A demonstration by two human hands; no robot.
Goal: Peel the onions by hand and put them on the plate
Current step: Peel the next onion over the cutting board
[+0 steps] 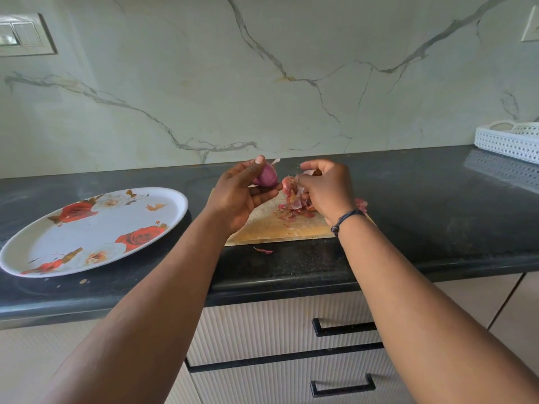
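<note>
My left hand point(239, 193) grips a small purple onion point(267, 177) between thumb and fingers, held above the wooden cutting board point(262, 225). My right hand point(326, 189) pinches a bunch of pink, papery onion skin point(293, 193) just right of the onion. A pile of loose peels point(294, 212) lies on the board under my right hand. The round white plate with red roses point(87, 228) sits on the black counter to the left, with no onions on it.
A stray peel point(264, 251) lies on the black counter point(423, 214) in front of the board. A white perforated tray point(509, 139) stands at the far right against the marble wall. Drawers with black handles point(344, 328) are below the counter edge.
</note>
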